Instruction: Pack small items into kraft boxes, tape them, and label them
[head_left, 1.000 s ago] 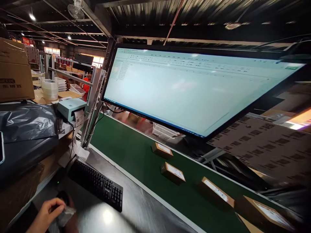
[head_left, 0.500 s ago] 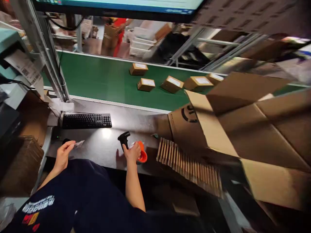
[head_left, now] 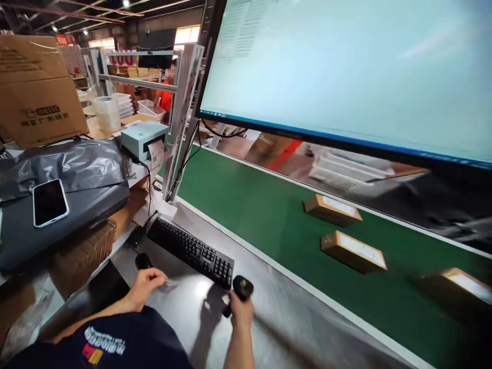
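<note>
You seem to be at a scanning step: your left hand pinches a small, filmy clear plastic packet above the smooth grey metal bench, left of the black, rounded handheld scanner your right hand grips. The next move likely calls for lining both up.

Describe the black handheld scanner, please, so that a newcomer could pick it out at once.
Below the large monitor, find the long black keyboard on the metal worktop. Just past its lower right end, the person's right hand grips the scanner. Unlike the keyboard and the black mouse, it is in a hand and shows a small green light.
</note>
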`<state>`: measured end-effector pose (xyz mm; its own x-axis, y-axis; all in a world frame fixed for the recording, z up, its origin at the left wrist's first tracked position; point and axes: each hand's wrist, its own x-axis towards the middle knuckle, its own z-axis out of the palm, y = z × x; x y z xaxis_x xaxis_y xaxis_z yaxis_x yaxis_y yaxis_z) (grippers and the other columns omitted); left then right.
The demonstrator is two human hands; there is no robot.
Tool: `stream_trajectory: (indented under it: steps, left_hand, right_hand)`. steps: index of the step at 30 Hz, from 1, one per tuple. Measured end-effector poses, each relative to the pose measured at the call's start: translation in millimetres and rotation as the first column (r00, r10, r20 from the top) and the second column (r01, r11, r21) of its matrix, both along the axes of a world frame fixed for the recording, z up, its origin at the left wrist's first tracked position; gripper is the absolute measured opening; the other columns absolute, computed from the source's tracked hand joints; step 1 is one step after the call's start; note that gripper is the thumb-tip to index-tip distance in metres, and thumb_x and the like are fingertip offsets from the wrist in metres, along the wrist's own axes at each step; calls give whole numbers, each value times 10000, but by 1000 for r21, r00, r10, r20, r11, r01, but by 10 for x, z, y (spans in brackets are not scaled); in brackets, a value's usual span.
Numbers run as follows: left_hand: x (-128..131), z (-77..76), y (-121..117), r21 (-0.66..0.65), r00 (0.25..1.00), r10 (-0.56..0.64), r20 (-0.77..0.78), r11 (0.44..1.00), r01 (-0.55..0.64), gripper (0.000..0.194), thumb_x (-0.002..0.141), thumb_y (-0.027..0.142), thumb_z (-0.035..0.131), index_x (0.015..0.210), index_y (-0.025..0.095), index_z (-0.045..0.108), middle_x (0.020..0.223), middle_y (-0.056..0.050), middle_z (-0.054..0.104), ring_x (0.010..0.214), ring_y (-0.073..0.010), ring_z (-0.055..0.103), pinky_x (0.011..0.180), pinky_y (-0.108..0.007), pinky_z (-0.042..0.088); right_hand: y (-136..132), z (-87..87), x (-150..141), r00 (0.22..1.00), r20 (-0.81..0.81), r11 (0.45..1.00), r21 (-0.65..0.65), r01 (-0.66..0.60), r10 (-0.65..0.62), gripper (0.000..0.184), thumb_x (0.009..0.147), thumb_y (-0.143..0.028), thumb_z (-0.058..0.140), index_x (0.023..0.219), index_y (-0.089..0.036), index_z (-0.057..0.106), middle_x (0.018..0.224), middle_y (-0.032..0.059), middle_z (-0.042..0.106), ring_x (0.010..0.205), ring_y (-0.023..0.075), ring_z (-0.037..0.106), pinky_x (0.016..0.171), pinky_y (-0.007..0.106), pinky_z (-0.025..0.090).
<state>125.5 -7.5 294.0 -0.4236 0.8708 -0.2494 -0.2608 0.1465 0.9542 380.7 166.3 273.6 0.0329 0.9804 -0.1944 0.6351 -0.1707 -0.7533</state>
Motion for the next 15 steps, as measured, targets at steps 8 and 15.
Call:
stream_trajectory:
  steps: [8,15]
  left_hand:
    - [-190,84,-387,2,986,145,-84,989,-145,504,769,639,856,938,164,857,1010,-126,829,1012,-301,701,967,-415,508]
    - [-226,117,-691,-37,958,282,-52,958,-284,608,693,739,873,933,181,846,999,-131,824,995,-324,722,948,-431,560]
  right_hand:
    - [1141,1261,-1867,703,-574,906,307,-290,419,449,589,-381,832,962,-139,767,763,19,721,760,207,656,772,364,561]
    - [1143,1680,-2352,646,-583,870,327,-368,492,336,596,-250,803,900,-115,753,654,-38,643,723,162,601,743,308,518]
